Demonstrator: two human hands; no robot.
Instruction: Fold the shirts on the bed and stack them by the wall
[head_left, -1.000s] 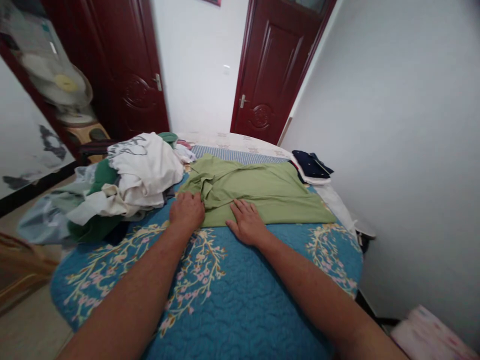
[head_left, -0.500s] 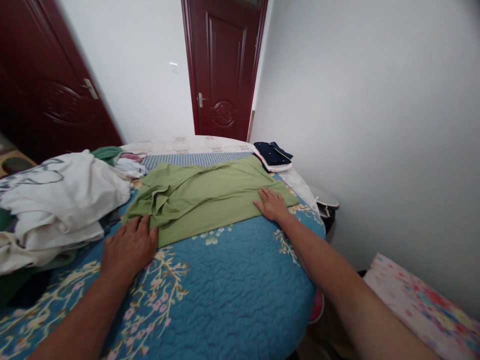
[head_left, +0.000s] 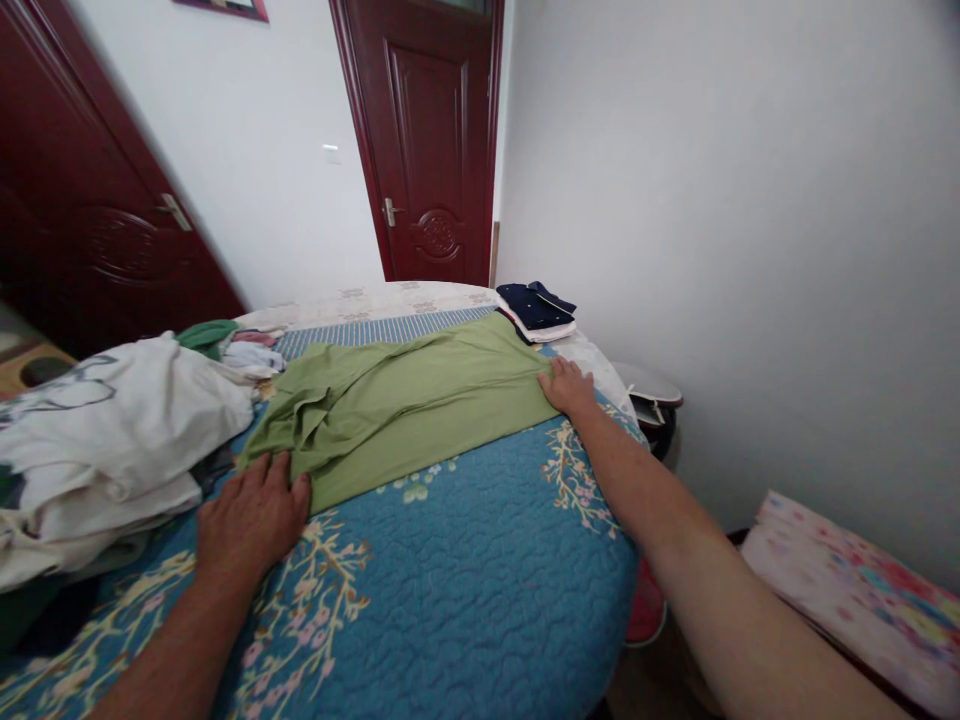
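A green garment (head_left: pixel 420 390) lies spread across the bed in the head view, bunched into creases at its left end. My left hand (head_left: pixel 253 510) rests on its near left corner, palm down with fingers stretched out. At the garment's right edge lies my right hand (head_left: pixel 571 388), open, its fingertips touching the cloth. Its palm hides a bit of that edge.
A heap of white and other clothes (head_left: pixel 135 420) is at the left. Folded dark navy clothing (head_left: pixel 536 305) sits on white cloth beyond the garment. The blue quilted bedspread (head_left: pixel 450 580) covers the bed; a floral-covered box-like thing (head_left: pixel 862 590) stands at the lower right.
My right hand has moved right, to the garment's right edge. The cloth that stretched past that hand no longer shows there. My left hand stays at the left corner; the view has shifted slightly.
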